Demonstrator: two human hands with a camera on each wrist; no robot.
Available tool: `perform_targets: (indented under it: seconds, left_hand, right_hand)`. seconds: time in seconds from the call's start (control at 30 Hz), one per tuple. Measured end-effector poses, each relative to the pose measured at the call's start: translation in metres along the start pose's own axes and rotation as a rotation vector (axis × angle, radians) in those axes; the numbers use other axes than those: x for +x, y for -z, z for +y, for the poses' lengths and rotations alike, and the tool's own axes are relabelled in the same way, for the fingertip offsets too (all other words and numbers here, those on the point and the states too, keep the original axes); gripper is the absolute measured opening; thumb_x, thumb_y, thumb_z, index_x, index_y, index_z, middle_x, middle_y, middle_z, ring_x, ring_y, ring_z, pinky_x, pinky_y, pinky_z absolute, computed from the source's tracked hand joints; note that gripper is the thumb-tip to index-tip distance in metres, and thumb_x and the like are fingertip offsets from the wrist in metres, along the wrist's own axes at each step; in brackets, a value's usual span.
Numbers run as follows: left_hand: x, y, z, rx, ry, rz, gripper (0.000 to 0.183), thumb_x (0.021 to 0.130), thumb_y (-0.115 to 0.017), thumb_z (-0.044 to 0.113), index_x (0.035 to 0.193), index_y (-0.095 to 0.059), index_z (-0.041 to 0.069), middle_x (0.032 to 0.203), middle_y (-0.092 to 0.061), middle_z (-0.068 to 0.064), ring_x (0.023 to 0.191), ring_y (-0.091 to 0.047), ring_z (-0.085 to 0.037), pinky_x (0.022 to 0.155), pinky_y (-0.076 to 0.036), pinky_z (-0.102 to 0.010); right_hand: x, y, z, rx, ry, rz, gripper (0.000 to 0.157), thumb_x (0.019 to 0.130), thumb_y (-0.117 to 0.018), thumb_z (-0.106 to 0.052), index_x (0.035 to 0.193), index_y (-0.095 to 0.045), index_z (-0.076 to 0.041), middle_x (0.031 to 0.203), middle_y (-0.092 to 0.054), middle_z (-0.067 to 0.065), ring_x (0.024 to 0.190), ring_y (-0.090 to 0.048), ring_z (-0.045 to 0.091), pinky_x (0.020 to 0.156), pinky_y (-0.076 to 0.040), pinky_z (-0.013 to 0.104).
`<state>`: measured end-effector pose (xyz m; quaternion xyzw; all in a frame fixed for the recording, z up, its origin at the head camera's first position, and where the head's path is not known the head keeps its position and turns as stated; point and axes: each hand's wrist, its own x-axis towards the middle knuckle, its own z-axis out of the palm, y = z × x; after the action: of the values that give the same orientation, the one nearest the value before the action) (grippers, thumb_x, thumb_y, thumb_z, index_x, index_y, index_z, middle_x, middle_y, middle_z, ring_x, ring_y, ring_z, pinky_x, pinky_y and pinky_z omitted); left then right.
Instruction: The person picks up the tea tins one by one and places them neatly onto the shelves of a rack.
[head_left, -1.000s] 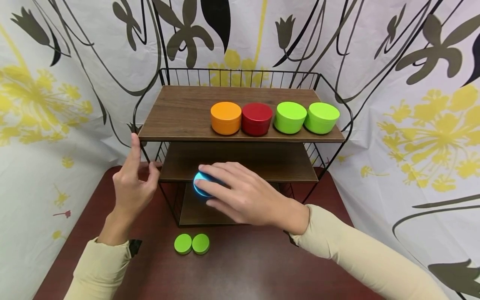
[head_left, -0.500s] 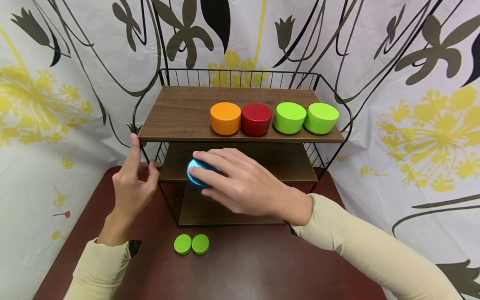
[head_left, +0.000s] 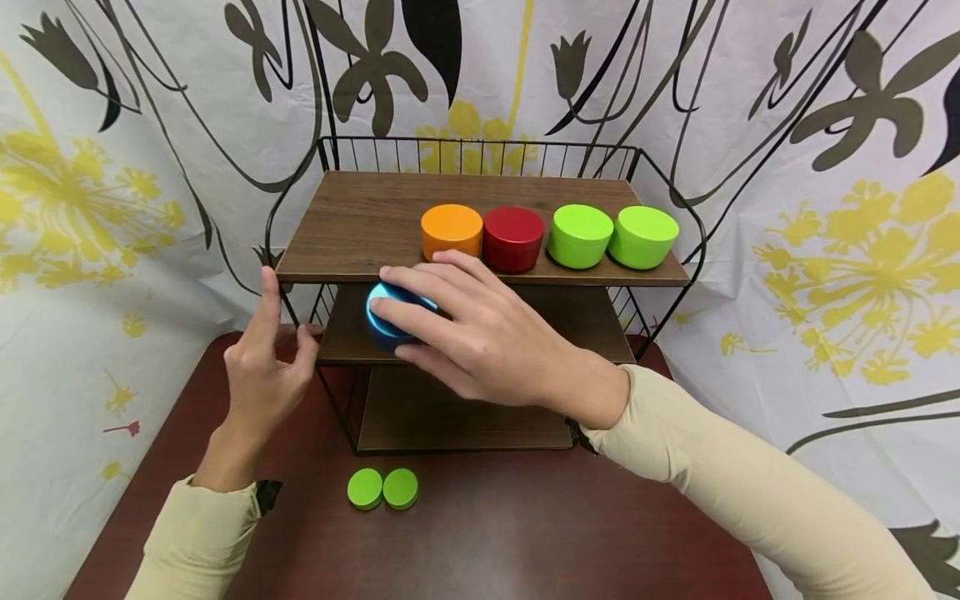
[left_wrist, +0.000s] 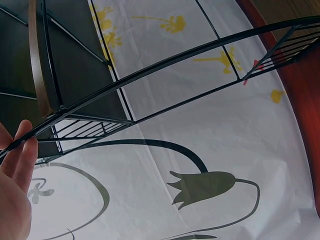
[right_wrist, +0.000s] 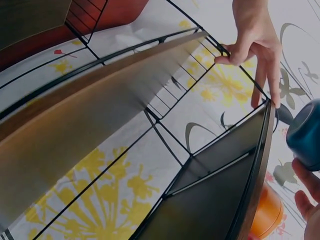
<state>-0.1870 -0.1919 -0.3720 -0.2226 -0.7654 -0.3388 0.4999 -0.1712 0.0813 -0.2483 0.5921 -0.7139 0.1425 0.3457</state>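
The dark red table (head_left: 487, 550) fills the bottom of the frame. Two green discs (head_left: 365, 489) lie flat on it, lower left of centre, side by side; neither hand contacts them.

At centre frame, the right hand (head_left: 483, 337) grasps the blue container (head_left: 385, 335) with its fingers across the top and along the near side (thumb hidden in the head view). The container appears left of centre, just below the front edge of the top shelf (head_left: 360, 217) — held in the air, apart from that edge in the right wrist view. Its top face points upward, toward the head camera. The body is a squat cylinder without a marked long axis; its central axis appears near vertical, exact tilt undetermined.

At left of frame, the left hand (head_left: 266, 367) grips the side rail of the three-tier rack (head_left: 465, 425), thumb and fingers on opposite sides.

On the right part of the top shelf stand an orange container (head_left: 450, 225), a red container (head_left: 513, 240) and two green containers (head_left: 580, 236), all upright.

Status, by judgement: partway. Four containers are in the row; the blue one is not yet set down — whether the discs belong to the work cannot be determined.

Patterned cloth (head_left: 825, 267) forms the background.
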Motion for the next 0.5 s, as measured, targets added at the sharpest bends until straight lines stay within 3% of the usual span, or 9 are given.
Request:
perform_targets:
  seconds: [0.5]
  left_hand:
    - [0.0, 0.0, -0.001, 0.012, -0.005, 0.003, 0.076, 0.08, -0.059, -0.009, 0.152, -0.038, 0.003, 0.106, -0.071, -0.019, 0.062, -0.065, -0.029, 0.051, -0.041, -0.024]
  right_hand:
    - [0.02, 0.001, 0.014, -0.026, -0.05, 0.049, 0.039, 0.094, -0.069, -0.023, 0.126, -0.065, -0.002, 0.13, -0.061, 0.019, 0.12, -0.058, 0.03, 0.116, -0.022, 0.05]
